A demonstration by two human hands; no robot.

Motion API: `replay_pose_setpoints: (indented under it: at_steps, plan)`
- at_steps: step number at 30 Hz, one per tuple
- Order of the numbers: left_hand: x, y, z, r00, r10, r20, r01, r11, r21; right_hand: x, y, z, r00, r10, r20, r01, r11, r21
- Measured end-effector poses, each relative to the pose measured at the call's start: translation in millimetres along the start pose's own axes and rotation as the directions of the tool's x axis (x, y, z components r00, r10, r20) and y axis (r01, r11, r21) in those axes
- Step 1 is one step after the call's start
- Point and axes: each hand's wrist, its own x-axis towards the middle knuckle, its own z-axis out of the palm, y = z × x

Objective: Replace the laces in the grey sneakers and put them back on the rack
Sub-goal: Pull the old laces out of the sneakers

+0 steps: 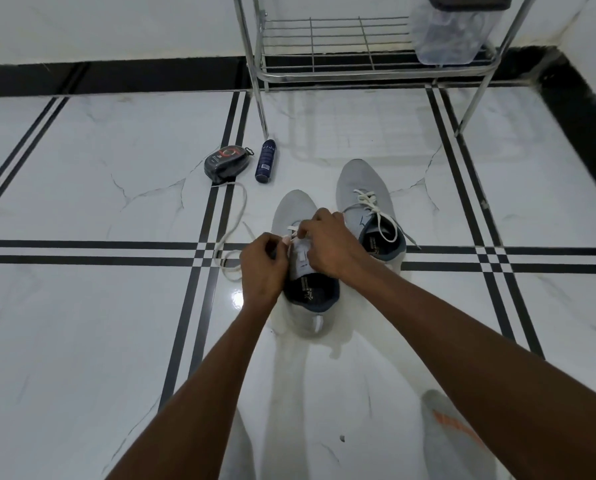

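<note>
Two grey sneakers stand side by side on the tiled floor, toes pointing away from me. The near left sneaker (pixel 294 211) has a white lace (pixel 236 216) partly threaded, its long tail looping off to the left over the floor. My left hand (pixel 262 268) pinches the lace at the left eyelets. My right hand (pixel 327 242) lies over the tongue and pinches the lace near the top eyelets. The right sneaker (pixel 362 181) has a white lace (pixel 376 211) crossed through its eyelets, ends hanging loose. The metal rack (pixel 324 69) stands behind the shoes.
A dark shoe-polish sponge case (pixel 225 162) and a dark blue spray can (pixel 266 161) lie left of the rack's front leg (pixel 260 98). A clear plastic container with a dark lid (pixel 452 29) sits on the rack's lower shelf. A grey sock with orange marks (pixel 452 424) shows at bottom right.
</note>
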Motion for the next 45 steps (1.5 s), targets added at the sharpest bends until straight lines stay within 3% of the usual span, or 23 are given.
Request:
replay_pose_setpoints:
  at_steps: [7, 9, 11, 12, 15, 17, 20, 21, 22, 24, 25, 26, 28, 29, 31, 34, 36, 37, 38, 39, 40, 42, 45]
  plan:
    - [-3.7, -5.2, -3.6, 1.000, -0.005, 0.020, 0.006, 0.999, -0.051, 15.3, -4.5, 10.4, 0.993, -0.117, -0.031, 0.110, 0.978, -0.180]
    - [-1.9, -1.6, -3.7, 1.000, -0.004, 0.014, 0.005, 0.999, -0.049, 19.9, 2.8, 4.8, 0.968, 0.088, -0.233, -0.094, 0.995, -0.017]
    - [1.3, 1.6, -2.8, 1.000, 0.004, 0.016, -0.003, 0.999, -0.043, 18.9, 13.6, -0.8, 0.868, 0.300, -0.396, -0.261, 0.954, 0.150]
    - [2.7, 1.9, -1.8, 1.000, 0.005, 0.023, -0.004, 0.999, -0.037, 16.8, 16.3, -1.5, 0.875, 0.301, -0.379, -0.259, 0.953, 0.158]
    - [3.4, -0.2, 1.6, 0.999, 0.006, 0.054, -0.005, 1.000, -0.023, 6.0, 1.8, 2.5, 0.989, 0.097, -0.113, -0.092, 0.995, 0.049]
    - [1.5, -2.3, 1.7, 0.999, 0.008, 0.054, -0.006, 1.000, -0.020, 4.2, -9.3, 11.3, 0.999, 0.034, -0.001, -0.035, 0.998, -0.059]
    - [0.2, -3.8, -2.1, 0.999, -0.017, 0.031, 0.018, 1.000, -0.024, 12.7, -4.6, 12.7, 0.999, 0.008, -0.035, -0.011, 0.998, -0.064]
    - [0.2, -4.2, -3.5, 0.999, -0.034, 0.020, 0.035, 0.999, -0.029, 17.0, 0.9, 5.7, 0.985, 0.079, -0.153, -0.078, 0.997, 0.017]
    - [0.0, -3.9, -4.1, 0.999, -0.046, 0.012, 0.046, 0.998, -0.037, 22.3, 9.7, -4.6, 0.926, 0.216, -0.311, -0.179, 0.973, 0.143]
    - [-1.1, -1.9, -4.0, 0.999, -0.052, 0.006, 0.052, 0.998, -0.043, 30.0, 27.1, -24.2, 0.758, 0.452, -0.471, -0.301, 0.882, 0.362]
    - [-1.8, -1.1, -3.9, 0.999, -0.052, 0.003, 0.052, 0.998, -0.042, 31.2, 29.6, -28.7, 0.767, 0.441, -0.466, -0.292, 0.886, 0.359]
    - [-2.3, -1.0, -3.9, 0.999, -0.052, 0.004, 0.052, 0.998, -0.040, 31.6, 27.7, -30.0, 0.830, 0.370, -0.417, -0.252, 0.916, 0.312]
    - [-1.7, 0.2, -4.0, 0.999, -0.048, 0.005, 0.048, 0.998, -0.043, 28.1, 12.9, -18.9, 0.962, 0.140, -0.234, -0.129, 0.990, 0.063]
    - [-1.3, 0.3, -4.0, 0.999, -0.039, 0.009, 0.040, 0.998, -0.042, 23.8, 3.2, -10.1, 0.993, 0.059, -0.105, -0.067, 0.995, -0.070]
    - [-0.2, -0.2, -3.7, 1.000, -0.020, 0.024, 0.021, 0.999, -0.038, 17.8, -8.4, 8.5, 0.998, -0.027, 0.060, 0.039, 0.976, -0.214]
    - [-0.7, -2.7, -4.8, 0.999, -0.029, 0.030, 0.030, 0.999, -0.030, 16.5, -8.2, 16.1, 0.986, -0.162, 0.048, 0.169, 0.954, -0.246]
    - [-0.7, -3.8, -5.3, 0.999, -0.044, 0.015, 0.044, 0.998, -0.034, 22.1, 3.8, 2.4, 0.989, -0.007, -0.149, -0.003, 0.998, -0.069]
    - [-0.5, -2.9, -5.4, 0.999, -0.042, 0.008, 0.043, 0.999, -0.034, 25.8, 13.6, -8.4, 0.939, 0.166, -0.302, -0.155, 0.986, 0.063]
    - [0.3, -1.6, -4.5, 0.999, -0.038, 0.005, 0.038, 0.999, -0.034, 28.1, 24.4, -21.0, 0.843, 0.356, -0.403, -0.302, 0.934, 0.193]
    - [1.1, -0.8, -3.6, 0.999, -0.036, 0.004, 0.036, 0.999, -0.029, 28.6, 33.7, -30.3, 0.756, 0.484, -0.441, -0.387, 0.873, 0.296]
    - [1.2, 0.0, -2.9, 0.999, -0.037, 0.005, 0.037, 0.999, -0.025, 27.9, 38.8, -34.4, 0.725, 0.528, -0.443, -0.416, 0.848, 0.330]
    - [0.6, 1.5, -1.6, 0.999, -0.035, 0.003, 0.035, 0.999, -0.020, 23.7, 34.3, -31.8, 0.812, 0.428, -0.396, -0.354, 0.902, 0.248]
    - [0.2, 0.8, -1.8, 1.000, -0.023, 0.017, 0.023, 1.000, -0.011, 16.3, 8.5, -7.5, 0.981, 0.084, -0.174, -0.068, 0.993, 0.093]
